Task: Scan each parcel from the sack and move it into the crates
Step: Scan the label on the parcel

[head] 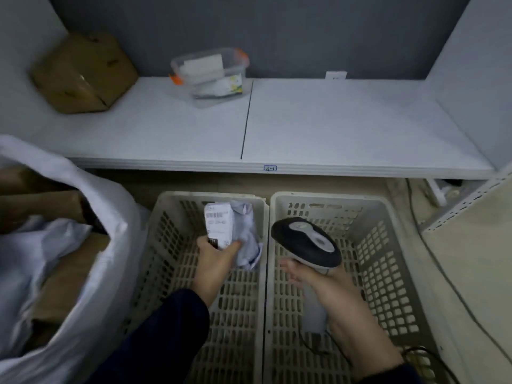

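My left hand [214, 257] grips a small white poly-bag parcel [235, 231] with a barcode label, held over the left crate [166, 231]. My right hand [313, 275] holds a black and grey barcode scanner [307, 242] over the right crate [388, 245], its head level with the parcel. The two beige slotted crates stand side by side on the floor. The white sack [91, 245] stands open at the left with brown boxes and pale bags inside.
A white shelf [332, 128] runs across above the crates. On it sit a brown cardboard box [83, 76] at the left and a clear plastic tub [213, 73] with orange clips. Cables [443, 275] trail on the floor at the right.
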